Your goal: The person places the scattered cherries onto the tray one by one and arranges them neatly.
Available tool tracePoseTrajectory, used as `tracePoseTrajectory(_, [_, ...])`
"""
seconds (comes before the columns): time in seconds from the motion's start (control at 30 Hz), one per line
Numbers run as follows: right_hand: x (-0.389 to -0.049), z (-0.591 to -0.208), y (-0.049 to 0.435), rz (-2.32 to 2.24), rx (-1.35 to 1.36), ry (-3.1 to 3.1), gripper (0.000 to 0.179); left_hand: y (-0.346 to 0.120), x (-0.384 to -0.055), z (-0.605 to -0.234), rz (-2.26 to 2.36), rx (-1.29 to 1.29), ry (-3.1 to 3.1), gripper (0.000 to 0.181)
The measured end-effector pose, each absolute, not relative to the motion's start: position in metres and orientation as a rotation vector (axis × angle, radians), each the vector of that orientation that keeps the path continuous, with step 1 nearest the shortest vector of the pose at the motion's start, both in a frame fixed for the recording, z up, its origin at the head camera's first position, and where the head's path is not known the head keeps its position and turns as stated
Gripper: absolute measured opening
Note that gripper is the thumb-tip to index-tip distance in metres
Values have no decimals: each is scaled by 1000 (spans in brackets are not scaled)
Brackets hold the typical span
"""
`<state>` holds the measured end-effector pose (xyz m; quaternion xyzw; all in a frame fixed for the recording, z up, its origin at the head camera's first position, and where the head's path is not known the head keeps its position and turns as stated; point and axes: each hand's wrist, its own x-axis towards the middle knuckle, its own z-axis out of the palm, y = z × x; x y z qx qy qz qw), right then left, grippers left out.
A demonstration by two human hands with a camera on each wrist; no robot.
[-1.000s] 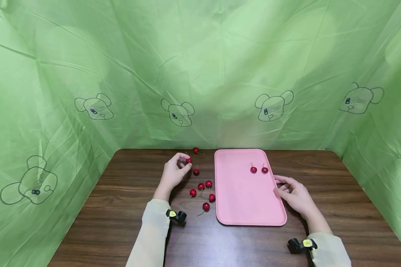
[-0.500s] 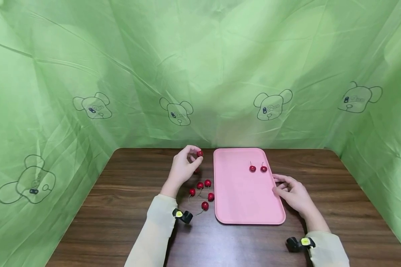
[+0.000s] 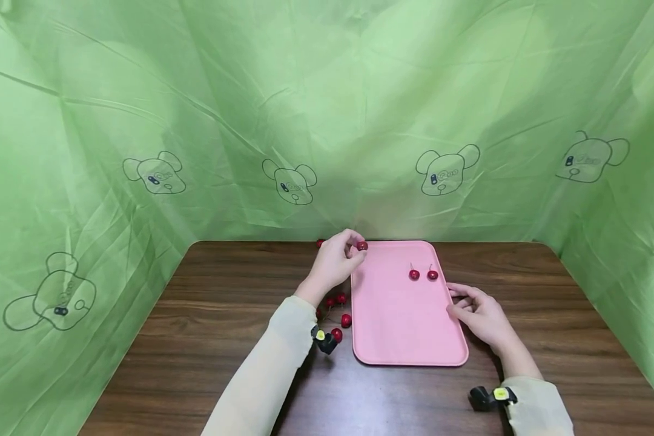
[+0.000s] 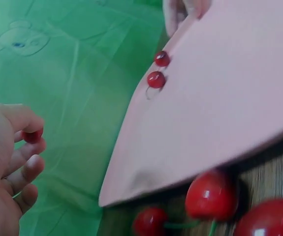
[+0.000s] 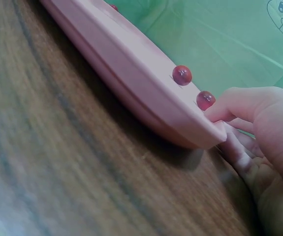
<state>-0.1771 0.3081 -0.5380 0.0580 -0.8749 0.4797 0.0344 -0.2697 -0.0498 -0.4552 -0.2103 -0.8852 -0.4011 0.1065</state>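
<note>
My left hand (image 3: 333,261) pinches a red cherry (image 3: 362,246) between thumb and fingers, above the far left corner of a pink rectangular tray (image 3: 398,321). In the left wrist view that cherry (image 4: 33,135) is partly covered by the fingers. On the tray's right side, my right hand (image 3: 484,318) holds the rim, with a digit on top of the edge and others outside it in the right wrist view. Two stemmed cherries, one left (image 3: 414,275) and one right (image 3: 433,275), rest side by side on the tray near that rim.
Several loose cherries lie on the wooden table (image 3: 196,339) left of the tray, some partly hidden by my left arm, such as one cherry (image 3: 346,320) near the rim. Another cherry (image 3: 320,243) sits at the table's back edge. Green cloth (image 3: 360,121) hangs behind and at both sides.
My left hand has carried its cherry rightward, from above the table to above the tray's far left corner. The right hand and the tray have stayed in place.
</note>
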Motion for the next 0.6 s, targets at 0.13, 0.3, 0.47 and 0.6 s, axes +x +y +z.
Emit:
tracePoseTrajectory(0.13, [-177, -537, 307, 1510, 167, -2700, 51, -29, -271, -460, -1147, -613, -2652, 21])
tracePoseTrajectory(0.3, [-177, -537, 305, 1512, 156, -2718, 52, -4, -269, -471, -1098, -642, -2703, 24])
tracePoseTrajectory(0.47, [-177, -538, 306, 1495, 164, -2710, 51, 12, -273, -485, -1132, -691, -2701, 19])
tracePoseTrajectory(0.6, [-178, -537, 308, 1498, 171, -2707, 52, 18, -278, -495, -1163, -705, -2695, 16])
